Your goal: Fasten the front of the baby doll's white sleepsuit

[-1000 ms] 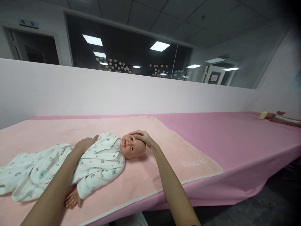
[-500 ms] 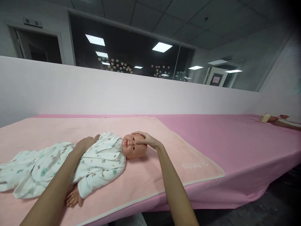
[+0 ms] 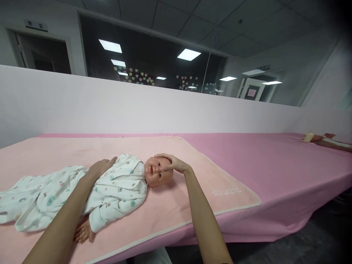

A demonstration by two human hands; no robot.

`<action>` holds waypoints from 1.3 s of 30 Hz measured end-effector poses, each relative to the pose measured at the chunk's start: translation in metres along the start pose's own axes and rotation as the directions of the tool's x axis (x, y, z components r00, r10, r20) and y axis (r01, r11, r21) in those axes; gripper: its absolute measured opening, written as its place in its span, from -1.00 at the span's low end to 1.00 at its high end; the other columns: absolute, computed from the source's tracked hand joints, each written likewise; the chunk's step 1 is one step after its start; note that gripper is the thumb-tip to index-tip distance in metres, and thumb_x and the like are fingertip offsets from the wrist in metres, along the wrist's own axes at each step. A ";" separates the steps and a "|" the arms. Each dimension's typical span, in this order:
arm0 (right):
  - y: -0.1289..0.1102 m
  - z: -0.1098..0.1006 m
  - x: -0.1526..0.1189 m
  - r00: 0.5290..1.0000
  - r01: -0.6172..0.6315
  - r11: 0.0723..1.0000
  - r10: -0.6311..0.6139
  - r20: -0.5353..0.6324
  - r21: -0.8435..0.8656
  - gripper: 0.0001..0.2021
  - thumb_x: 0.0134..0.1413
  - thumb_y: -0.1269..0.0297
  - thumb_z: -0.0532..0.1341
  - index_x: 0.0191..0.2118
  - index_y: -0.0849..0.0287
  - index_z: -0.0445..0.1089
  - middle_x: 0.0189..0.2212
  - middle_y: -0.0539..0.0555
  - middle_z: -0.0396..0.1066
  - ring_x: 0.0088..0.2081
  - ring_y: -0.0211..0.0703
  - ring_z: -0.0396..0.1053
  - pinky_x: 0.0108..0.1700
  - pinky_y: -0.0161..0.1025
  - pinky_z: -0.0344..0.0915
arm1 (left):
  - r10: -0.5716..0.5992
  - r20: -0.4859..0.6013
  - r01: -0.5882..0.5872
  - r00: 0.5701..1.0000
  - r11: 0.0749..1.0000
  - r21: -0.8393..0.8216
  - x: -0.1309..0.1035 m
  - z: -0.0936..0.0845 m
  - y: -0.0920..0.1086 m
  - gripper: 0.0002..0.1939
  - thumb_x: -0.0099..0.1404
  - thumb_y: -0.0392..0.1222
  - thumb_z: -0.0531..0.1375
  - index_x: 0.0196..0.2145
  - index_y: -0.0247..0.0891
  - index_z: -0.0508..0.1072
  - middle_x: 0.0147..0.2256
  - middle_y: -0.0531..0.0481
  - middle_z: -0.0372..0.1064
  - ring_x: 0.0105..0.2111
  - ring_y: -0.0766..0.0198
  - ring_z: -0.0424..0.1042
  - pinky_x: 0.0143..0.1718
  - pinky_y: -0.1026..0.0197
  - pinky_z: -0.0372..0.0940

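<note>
A baby doll (image 3: 121, 187) in a white patterned outfit lies on its back on a peach blanket (image 3: 176, 205), its head to the right. My left hand (image 3: 102, 168) rests flat on the doll's torso, fingers pointing up and right with the thumb side toward the chest. On the top of the doll's head (image 3: 158, 176) lies my right hand (image 3: 174, 164), the thumb on the forehead and the fingers spread over the far side. The doll's near hand (image 3: 84, 230) shows below my left forearm.
Pink cloth (image 3: 236, 161) covers the table under the blanket. At the far right edge lies another doll-like figure (image 3: 319, 138), partly out of view. Behind the table stands a low white wall (image 3: 165, 110) below dark glass.
The doll's head has turned slightly toward the camera and shifted a little right under my right hand. My left hand stays on the torso.
</note>
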State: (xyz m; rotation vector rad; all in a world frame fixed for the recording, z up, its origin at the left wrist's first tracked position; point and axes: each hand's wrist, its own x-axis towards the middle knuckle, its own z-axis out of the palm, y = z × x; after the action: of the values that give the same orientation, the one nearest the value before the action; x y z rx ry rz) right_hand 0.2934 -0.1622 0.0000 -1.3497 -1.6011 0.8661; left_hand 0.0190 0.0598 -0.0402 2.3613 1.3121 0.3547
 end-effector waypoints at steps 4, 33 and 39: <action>-0.002 0.000 -0.001 1.000 -0.006 1.000 0.006 0.012 0.002 -0.39 -0.35 0.26 0.35 -0.03 0.02 0.26 0.07 0.04 0.18 0.12 -0.06 0.07 0.15 -0.07 0.05 | -0.005 -0.001 0.005 1.000 1.000 0.004 0.000 0.001 0.000 -0.12 0.03 0.43 -0.28 -0.17 -0.34 0.42 -0.15 -0.26 0.39 -0.16 -0.10 0.35 -0.22 0.05 0.21; -0.031 0.028 0.045 0.995 0.041 0.948 -0.068 -0.077 -0.315 -0.68 -0.06 -0.01 0.11 -0.35 0.15 0.37 -0.36 -0.01 0.39 -0.29 -0.25 0.30 -0.22 -0.28 0.24 | -0.009 0.026 0.008 1.000 1.000 0.026 0.000 -0.001 0.003 -0.18 0.07 0.39 -0.27 -0.19 -0.34 0.42 -0.17 -0.29 0.39 -0.14 -0.11 0.34 -0.17 0.01 0.19; -0.039 0.029 0.039 1.000 0.007 0.954 -0.012 -0.018 -0.300 -0.65 -0.04 0.00 0.10 -0.25 0.13 0.42 -0.19 0.05 0.41 -0.13 -0.15 0.31 -0.07 -0.21 0.22 | -0.027 0.018 0.027 0.999 0.999 0.033 -0.008 -0.005 0.010 -0.18 0.07 0.38 -0.27 -0.19 -0.34 0.42 -0.17 -0.28 0.40 -0.14 -0.12 0.35 -0.18 0.01 0.20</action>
State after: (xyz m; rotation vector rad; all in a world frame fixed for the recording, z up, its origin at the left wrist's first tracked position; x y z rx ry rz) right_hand 0.2490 -0.1306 0.0303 -1.5524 -1.7751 0.6173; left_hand 0.0197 0.0496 -0.0310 2.3652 1.3498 0.3053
